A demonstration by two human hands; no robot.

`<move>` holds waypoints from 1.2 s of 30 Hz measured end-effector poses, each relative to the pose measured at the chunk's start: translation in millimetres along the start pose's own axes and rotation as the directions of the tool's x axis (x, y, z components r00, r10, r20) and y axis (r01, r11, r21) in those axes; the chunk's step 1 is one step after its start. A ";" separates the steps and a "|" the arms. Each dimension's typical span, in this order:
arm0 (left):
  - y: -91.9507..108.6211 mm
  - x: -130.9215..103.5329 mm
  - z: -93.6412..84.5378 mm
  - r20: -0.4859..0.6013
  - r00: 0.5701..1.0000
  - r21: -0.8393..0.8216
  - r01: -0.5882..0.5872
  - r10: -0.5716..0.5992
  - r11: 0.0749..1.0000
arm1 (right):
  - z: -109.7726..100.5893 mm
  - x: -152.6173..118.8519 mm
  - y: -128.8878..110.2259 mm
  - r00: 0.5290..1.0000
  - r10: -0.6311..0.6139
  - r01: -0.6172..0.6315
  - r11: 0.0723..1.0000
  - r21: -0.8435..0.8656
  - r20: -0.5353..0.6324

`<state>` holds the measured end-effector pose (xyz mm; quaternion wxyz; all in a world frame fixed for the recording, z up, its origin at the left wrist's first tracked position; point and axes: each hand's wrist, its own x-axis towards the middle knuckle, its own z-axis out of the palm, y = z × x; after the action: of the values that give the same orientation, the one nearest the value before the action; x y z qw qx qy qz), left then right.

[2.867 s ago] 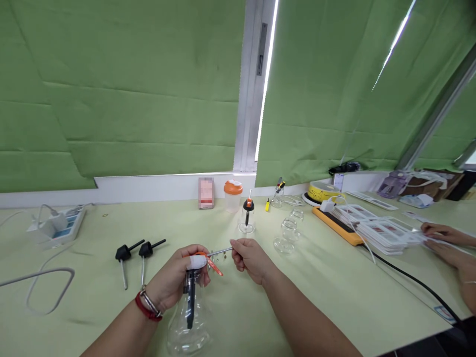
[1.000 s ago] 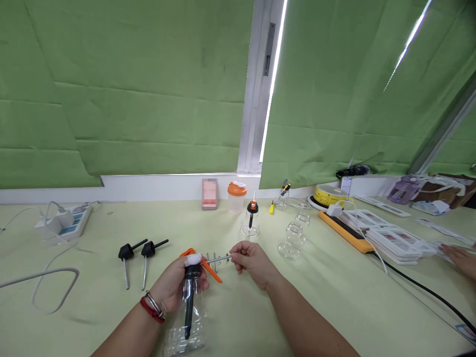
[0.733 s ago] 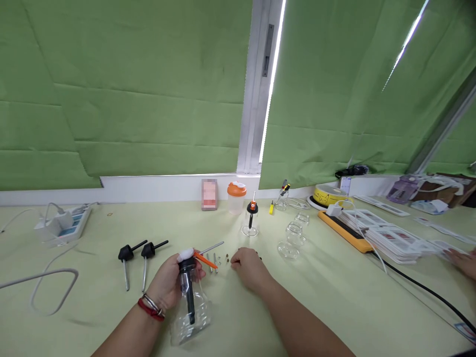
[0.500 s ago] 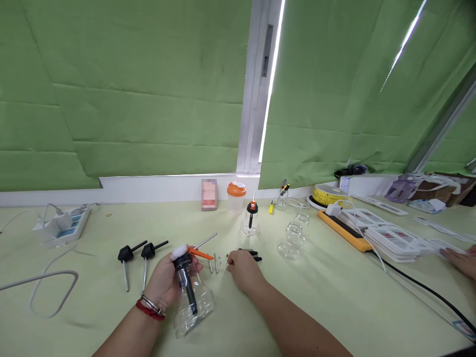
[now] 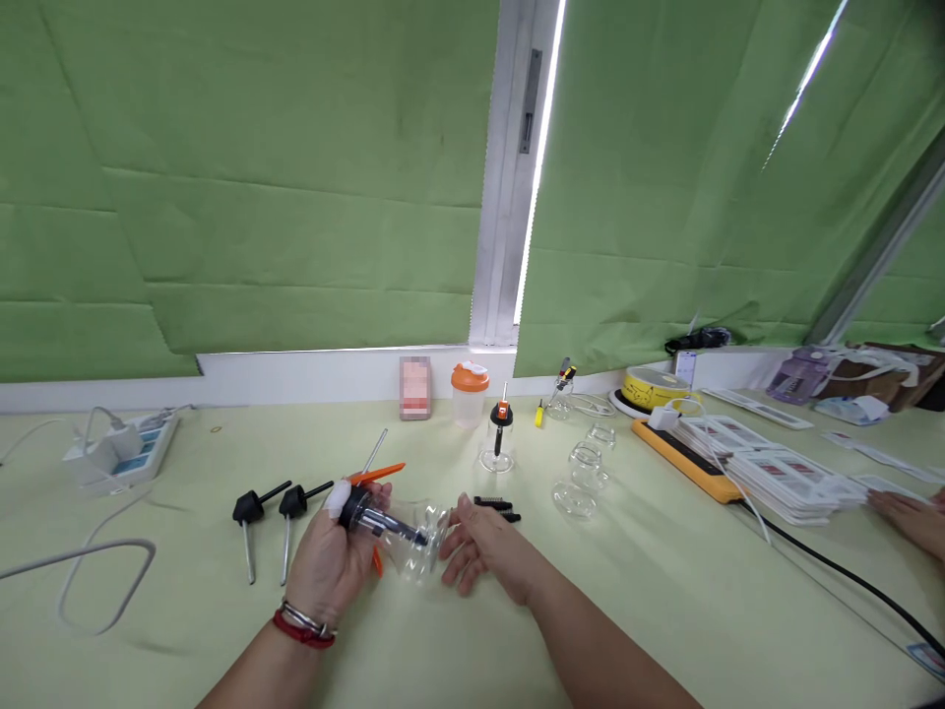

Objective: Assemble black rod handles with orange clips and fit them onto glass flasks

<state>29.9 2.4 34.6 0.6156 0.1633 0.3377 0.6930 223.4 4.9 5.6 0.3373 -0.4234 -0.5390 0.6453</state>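
My left hand [image 5: 336, 551] is wrapped around the neck of a clear bottle [image 5: 417, 561] that lies tilted, its base toward the right. The bottle has a black collar, a dark tube inside, a white piece on top and orange strips [image 5: 380, 473] by the neck. My right hand [image 5: 479, 547] is beside the bottle's base, fingers apart; whether it touches the bottle I cannot tell. Just behind my right hand lie black ribbed pieces [image 5: 493, 503]. To the left of my left hand are two black knobs [image 5: 293, 500] with metal rods.
An upright clear bottle [image 5: 496, 458] with a black top stands ahead, near an orange-lidded cup [image 5: 470, 394]. Clear glass pieces [image 5: 576, 499] are to the right, beyond them an orange power strip [image 5: 690, 463] and stacked white cards [image 5: 783, 483]. Another person's hand [image 5: 912, 517] is at far right.
The bottle has swung from base-down toward me to nearly sideways, base to the right. My right hand has opened from a pinch at the table and turned toward the bottle's base.
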 end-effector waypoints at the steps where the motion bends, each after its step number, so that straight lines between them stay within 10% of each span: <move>1: -2.2 -0.2 0.3 0.013 0.999 0.011 -0.035 0.035 0.999 | 4.2 -1.2 0.4 0.996 0.038 -0.046 0.994 0.094 0.083; 5: -7.7 -0.9 -4.4 0.127 0.984 0.261 -0.155 0.126 0.953 | 11.8 -2.2 0.5 0.983 0.058 -0.097 0.970 0.225 0.173; 12: -1.5 -6.3 -9.0 0.279 0.942 0.767 -0.337 0.188 0.546 | 0.6 -9.4 -9.7 0.997 -0.058 0.052 0.993 0.110 0.055; 19: -1.6 -3.6 -5.6 0.119 0.993 0.718 -0.097 0.016 0.690 | -0.3 -24.9 -20.2 0.827 -0.557 0.518 0.700 -0.492 0.079; 25: -2.0 -3.8 -6.7 0.117 0.983 0.706 -0.181 0.140 0.685 | -6.8 -13.4 -7.8 0.972 -0.226 0.233 0.962 -0.142 0.065; 30: -1.5 -2.7 -7.0 0.086 0.994 0.695 -0.110 0.070 0.711 | -8.2 -18.9 -13.4 0.868 -0.473 0.497 0.834 -0.240 0.153; 36: -3.7 -10.2 -1.2 0.150 0.973 0.746 -0.227 0.174 0.626 | -5.9 -15.3 -11.1 0.984 -0.176 0.179 0.980 -0.090 0.037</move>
<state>33.8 -7.7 33.2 0.4199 0.4641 0.5564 0.5466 234.9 -4.2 18.9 0.3658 -0.3795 -0.6088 0.5929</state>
